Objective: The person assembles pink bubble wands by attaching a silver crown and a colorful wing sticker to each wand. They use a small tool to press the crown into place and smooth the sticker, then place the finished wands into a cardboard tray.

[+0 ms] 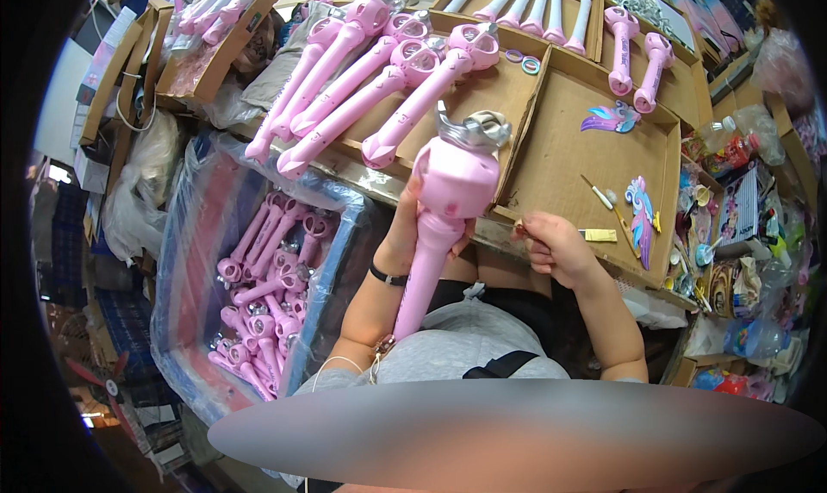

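Observation:
A large pink toy wand (451, 183) with a round head and a silver crown stands tilted before my body, its handle end near my chest. My left hand (408, 221) is closed around it below the head, the fingers partly hidden behind. To the right, my right hand (556, 250) is closed in a pinch over the tray's near edge. A small brownish tip shows at its fingertips; the rest of what it holds is hidden. A pale yellow flat piece (600, 234) lies beside that hand; I cannot tell whether the two are joined.
A cardboard tray (551, 140) holds purple-blue wing pieces (639, 213) and a thin white-handled tool (600, 193). Several pink wands (345, 45) lie at the back left. A plastic-lined blue bin (345, 234) of smaller-looking wands stands left. Clutter and bottles (758, 338) crowd the right.

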A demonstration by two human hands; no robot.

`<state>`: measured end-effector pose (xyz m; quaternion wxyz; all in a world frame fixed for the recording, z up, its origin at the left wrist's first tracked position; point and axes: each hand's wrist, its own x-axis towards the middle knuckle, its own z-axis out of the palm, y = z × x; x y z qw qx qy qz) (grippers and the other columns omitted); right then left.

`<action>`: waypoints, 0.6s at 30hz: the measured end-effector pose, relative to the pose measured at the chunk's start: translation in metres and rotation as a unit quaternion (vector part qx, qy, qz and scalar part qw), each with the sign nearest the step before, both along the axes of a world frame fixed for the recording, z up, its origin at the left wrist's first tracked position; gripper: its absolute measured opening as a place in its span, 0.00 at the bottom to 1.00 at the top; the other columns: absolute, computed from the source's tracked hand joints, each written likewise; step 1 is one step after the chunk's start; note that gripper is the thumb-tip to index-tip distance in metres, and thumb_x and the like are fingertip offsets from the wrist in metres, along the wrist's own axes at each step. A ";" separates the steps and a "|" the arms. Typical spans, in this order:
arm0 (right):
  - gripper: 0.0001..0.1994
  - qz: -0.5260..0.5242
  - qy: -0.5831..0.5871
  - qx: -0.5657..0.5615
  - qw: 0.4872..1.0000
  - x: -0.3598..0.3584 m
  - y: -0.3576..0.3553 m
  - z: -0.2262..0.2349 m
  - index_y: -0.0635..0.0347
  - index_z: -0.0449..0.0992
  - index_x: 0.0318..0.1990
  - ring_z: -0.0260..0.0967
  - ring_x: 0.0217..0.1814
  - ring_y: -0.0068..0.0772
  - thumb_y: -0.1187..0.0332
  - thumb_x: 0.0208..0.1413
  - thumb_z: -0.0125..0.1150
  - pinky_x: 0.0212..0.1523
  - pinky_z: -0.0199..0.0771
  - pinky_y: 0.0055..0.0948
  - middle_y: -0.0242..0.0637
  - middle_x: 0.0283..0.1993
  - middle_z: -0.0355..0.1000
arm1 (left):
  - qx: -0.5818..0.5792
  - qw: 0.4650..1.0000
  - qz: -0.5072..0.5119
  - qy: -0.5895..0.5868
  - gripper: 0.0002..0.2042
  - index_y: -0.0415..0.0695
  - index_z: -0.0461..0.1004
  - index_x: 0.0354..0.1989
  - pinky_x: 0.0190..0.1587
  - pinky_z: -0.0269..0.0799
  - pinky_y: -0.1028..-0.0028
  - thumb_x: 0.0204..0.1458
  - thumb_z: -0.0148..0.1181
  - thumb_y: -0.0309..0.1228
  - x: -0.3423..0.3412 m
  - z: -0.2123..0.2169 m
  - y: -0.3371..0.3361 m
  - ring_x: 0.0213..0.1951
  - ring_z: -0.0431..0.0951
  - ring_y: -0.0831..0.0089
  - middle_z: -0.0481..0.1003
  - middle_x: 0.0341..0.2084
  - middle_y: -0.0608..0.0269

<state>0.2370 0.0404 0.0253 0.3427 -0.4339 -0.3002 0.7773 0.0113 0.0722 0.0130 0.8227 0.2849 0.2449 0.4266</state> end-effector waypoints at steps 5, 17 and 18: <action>0.07 -0.082 -0.417 0.567 0.705 -0.008 -0.009 0.008 0.61 0.75 0.33 0.64 0.19 0.28 0.69 0.51 0.64 0.20 0.63 0.24 0.35 0.24 0.68 | 0.005 0.996 -0.027 -0.086 0.42 0.34 0.66 0.48 0.10 0.66 0.77 0.51 0.33 0.69 0.000 -0.007 0.005 0.11 0.70 0.68 0.72 0.19 0.49; 0.07 -0.016 -0.196 0.291 0.936 -0.004 -0.017 0.003 0.66 0.74 0.34 0.65 0.30 0.17 0.69 0.57 0.58 0.33 0.66 0.20 0.30 0.30 0.72 | 0.032 0.999 0.015 0.004 0.50 0.36 0.64 0.51 0.09 0.64 0.74 0.40 0.37 0.77 -0.008 -0.004 -0.015 0.11 0.69 0.66 0.73 0.21 0.46; 0.07 -0.014 -0.187 0.294 0.937 -0.004 -0.017 0.004 0.65 0.74 0.34 0.64 0.30 0.15 0.69 0.57 0.58 0.33 0.66 0.19 0.29 0.29 0.71 | 0.031 0.999 0.014 0.004 0.50 0.36 0.64 0.51 0.09 0.64 0.75 0.40 0.37 0.76 -0.009 -0.003 -0.015 0.11 0.69 0.66 0.73 0.21 0.47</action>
